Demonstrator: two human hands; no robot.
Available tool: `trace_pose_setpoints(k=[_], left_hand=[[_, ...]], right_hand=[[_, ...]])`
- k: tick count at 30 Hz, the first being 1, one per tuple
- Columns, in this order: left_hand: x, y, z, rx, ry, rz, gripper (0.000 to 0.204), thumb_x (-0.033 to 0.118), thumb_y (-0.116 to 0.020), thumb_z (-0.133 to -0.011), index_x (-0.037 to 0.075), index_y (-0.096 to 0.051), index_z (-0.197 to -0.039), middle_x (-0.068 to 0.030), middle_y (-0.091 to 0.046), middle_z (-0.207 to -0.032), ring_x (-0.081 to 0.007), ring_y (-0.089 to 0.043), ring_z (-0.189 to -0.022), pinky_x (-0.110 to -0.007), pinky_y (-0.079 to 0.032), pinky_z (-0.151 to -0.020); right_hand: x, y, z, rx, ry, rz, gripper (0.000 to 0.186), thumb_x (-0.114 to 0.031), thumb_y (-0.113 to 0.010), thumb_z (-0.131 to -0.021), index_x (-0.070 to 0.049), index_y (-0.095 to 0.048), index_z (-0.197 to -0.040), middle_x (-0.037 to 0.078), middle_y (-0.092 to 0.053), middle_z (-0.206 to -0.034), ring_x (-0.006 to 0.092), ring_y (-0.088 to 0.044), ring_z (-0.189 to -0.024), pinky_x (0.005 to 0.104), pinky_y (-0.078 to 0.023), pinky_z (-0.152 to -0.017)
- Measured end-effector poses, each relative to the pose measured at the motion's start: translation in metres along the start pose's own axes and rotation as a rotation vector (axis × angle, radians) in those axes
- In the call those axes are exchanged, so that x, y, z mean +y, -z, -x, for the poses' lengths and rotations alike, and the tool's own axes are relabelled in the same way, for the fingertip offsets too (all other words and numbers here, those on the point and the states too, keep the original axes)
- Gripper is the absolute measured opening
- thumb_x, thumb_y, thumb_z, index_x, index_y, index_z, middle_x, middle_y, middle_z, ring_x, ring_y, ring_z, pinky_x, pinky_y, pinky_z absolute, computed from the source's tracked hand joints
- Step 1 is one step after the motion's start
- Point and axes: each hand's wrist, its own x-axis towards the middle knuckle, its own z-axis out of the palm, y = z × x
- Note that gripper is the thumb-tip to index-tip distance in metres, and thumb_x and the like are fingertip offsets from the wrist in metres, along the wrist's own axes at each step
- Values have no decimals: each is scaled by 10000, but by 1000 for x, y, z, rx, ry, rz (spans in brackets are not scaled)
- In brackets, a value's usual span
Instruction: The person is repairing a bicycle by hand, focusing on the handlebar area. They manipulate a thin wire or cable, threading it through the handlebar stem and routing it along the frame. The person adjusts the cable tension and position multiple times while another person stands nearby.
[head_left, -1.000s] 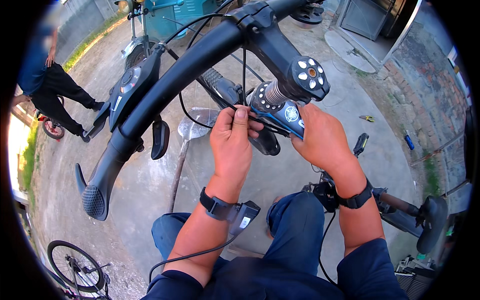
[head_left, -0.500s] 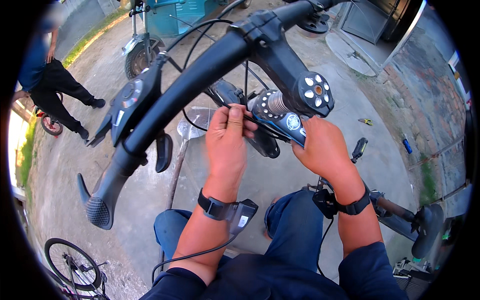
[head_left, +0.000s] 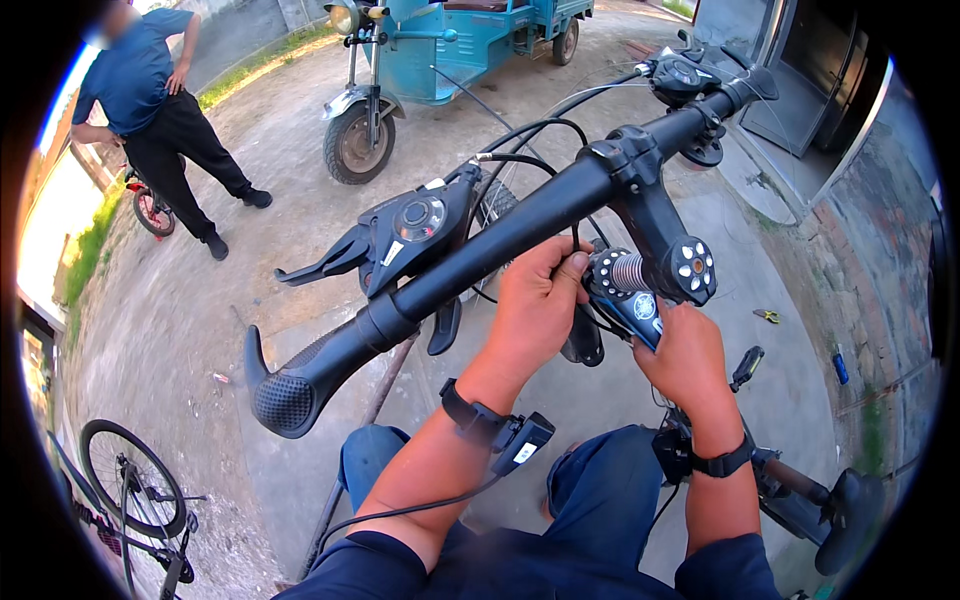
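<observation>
A bicycle's black handlebar (head_left: 520, 232) crosses in front of me, with a brake and shift lever (head_left: 408, 225) on its left part. Its stem (head_left: 640, 205) joins a ribbed silver steerer (head_left: 627, 272) above the dark, blue-edged frame (head_left: 637, 305). Left of the steerer, my left hand (head_left: 540, 305) pinches a black cable (head_left: 577, 225) between thumb and fingers. My right hand (head_left: 685, 350) is closed against the frame just below the stem's end cap (head_left: 693, 270). Its curled fingertips are hidden, so what they grip is unclear. Thin black cables run between both hands.
A person (head_left: 150, 90) stands at the far left near a small red bike (head_left: 152, 210). Behind the handlebar is a teal cargo tricycle (head_left: 430, 60). Pliers (head_left: 767, 316) and a blue cylinder (head_left: 840, 368) lie at the right. Another bicycle's wheel (head_left: 130, 478) is at lower left.
The view has shifted, so the handlebar and both hands appear farther right and lower. The handlebar looks turned a little. Both hands stay at the frame, the left still pinching the cable.
</observation>
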Motion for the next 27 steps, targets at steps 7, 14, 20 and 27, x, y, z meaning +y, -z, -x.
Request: trace_pose_setpoints(k=[7, 14, 20, 27], left_hand=[[2, 2, -2, -23, 70, 16, 138, 110, -573, -986, 17, -625, -1073, -21, -627, -841, -60, -574, -658, -209, -432, -549], [3, 1, 8, -3, 118, 61, 138, 114, -609, -968, 41, -620, -1085, -8, -645, -837, -56, -600, -674, -202, -416, -533], [3, 3, 10, -27, 29, -32, 115, 63, -616, -952, 23, -635, -1058, -20, -651, -847, -79, -631, -720, -219, -454, -601], [10, 6, 8, -73, -116, -114, 115, -9, -599, -933, 19, -622, -1042, -21, -614, -861, -93, -612, -748, -238, -482, -663]], right_hand=[[3, -2, 0, 24, 27, 0, 278, -137, -704, -715, -17, -633, -956, 186, -638, -939, 395, -635, -836, 470, -517, -721], [1, 0, 1, 34, 10, -19, 351, -120, -703, -699, -40, -605, -1026, 167, -640, -937, 393, -633, -834, 472, -513, -706], [8, -5, 2, 61, 33, -44, 364, -121, -710, -697, -46, -598, -1035, 169, -648, -931, 403, -630, -829, 480, -507, -686], [6, -4, 1, 76, 18, -69, 335, -204, -758, -707, -10, -614, -940, 182, -627, -844, 391, -618, -810, 469, -495, -704]])
